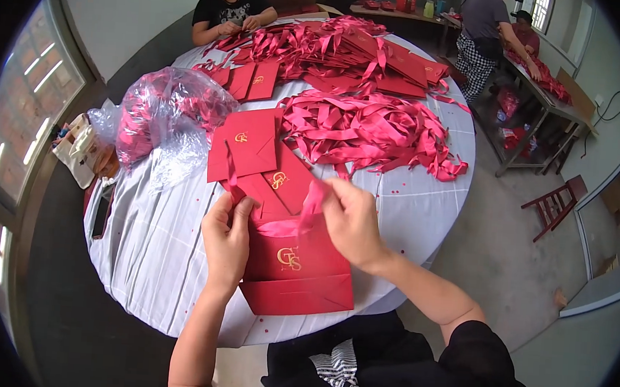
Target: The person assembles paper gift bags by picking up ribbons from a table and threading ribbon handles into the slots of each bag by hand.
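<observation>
A flat red paper bag (322,270) with a gold emblem lies at the near edge of the table, in front of me. Across its upper end runs a pink ribbon (279,227), stretched between my hands. My left hand (226,241) pinches the ribbon at the bag's upper left, and a loose end stands up past the thumb. My right hand (353,225) is closed on the ribbon's other part, right of the bag, with the fingertips partly blurred. Just beyond, more flat red bags (245,142) overlap one another. I cannot tell whether the ribbon passes through the bag.
Loose pink ribbons (372,129) lie heaped at mid-table. Behind them rises a pile of ribboned red bags (398,63). A clear plastic bag (165,111) sits left. Across the table a person (229,8) works; others stand at benches. A red stool (554,203) is at right.
</observation>
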Demonstrator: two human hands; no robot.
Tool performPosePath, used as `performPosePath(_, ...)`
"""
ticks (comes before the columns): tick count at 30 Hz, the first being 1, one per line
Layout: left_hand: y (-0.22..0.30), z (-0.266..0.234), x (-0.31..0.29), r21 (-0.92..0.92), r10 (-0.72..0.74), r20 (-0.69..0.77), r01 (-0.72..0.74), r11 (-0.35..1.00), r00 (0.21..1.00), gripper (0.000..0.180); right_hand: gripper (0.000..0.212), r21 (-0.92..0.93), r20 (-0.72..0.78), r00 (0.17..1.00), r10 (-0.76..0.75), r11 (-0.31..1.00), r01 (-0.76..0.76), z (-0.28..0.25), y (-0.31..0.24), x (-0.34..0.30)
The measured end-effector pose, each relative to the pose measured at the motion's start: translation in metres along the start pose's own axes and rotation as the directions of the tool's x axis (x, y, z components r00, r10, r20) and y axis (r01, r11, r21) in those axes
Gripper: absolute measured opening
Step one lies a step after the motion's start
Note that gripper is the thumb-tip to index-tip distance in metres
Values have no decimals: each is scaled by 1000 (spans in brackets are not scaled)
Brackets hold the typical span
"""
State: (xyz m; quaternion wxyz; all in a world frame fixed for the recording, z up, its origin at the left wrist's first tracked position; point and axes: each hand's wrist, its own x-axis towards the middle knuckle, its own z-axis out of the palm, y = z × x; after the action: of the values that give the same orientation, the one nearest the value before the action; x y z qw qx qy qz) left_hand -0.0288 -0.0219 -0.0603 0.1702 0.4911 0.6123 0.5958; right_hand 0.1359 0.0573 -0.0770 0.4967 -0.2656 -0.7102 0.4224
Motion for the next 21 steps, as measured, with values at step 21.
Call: performPosePath(21, -13, -15, 19, -540, -144, 355, 328, 775, 924, 20, 15, 17, 415, 861, -293, 949, 315, -37, -56, 43)
